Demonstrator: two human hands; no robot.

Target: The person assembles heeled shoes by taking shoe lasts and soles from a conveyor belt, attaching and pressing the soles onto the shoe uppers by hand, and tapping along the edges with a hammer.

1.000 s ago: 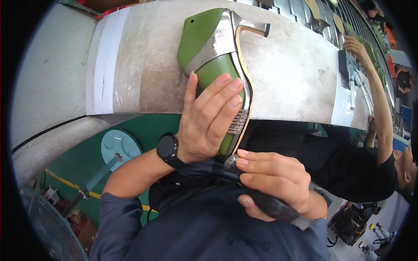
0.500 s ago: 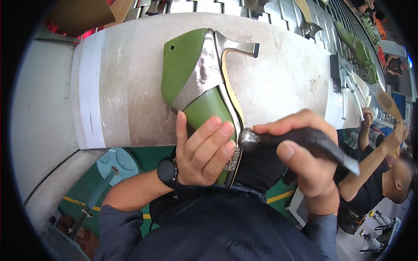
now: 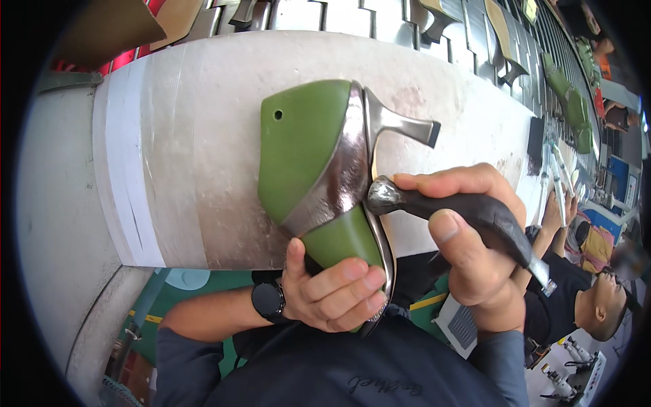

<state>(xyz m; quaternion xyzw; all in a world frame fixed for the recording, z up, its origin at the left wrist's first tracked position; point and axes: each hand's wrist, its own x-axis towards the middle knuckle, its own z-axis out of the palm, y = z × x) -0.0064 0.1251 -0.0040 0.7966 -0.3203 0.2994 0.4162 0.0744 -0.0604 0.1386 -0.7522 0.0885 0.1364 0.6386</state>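
A metallic high-heeled shoe [image 3: 336, 178] lies on its side on a green shoe last [image 3: 303, 136], its silver heel [image 3: 403, 125] pointing right. Wrapped round the toe end, my left hand [image 3: 336, 292] holds it near the bench's front edge. In my right hand [image 3: 478, 230] is a shoemaker's hammer [image 3: 468, 214] with a dark, curved body. Its rounded metal head [image 3: 385, 195] rests against or just over the sole edge, close to the shoe's waist. The hammer's other end is a flat metal tip. My left palm hides the toe.
Beneath the shoe is a pale worn bench [image 3: 224, 88] with taped edges. A slatted metal conveyor [image 3: 346, 17] carrying soles and heels runs behind it. Other green lasts [image 3: 569, 102] lie at far right, near pens or brushes [image 3: 559, 169]. A co-worker [image 3: 576, 298] sits at right.
The shoe and my left hand have moved nearer to me and a little right in view. The hammer head now sits farther up the sole edge, toward the heel.
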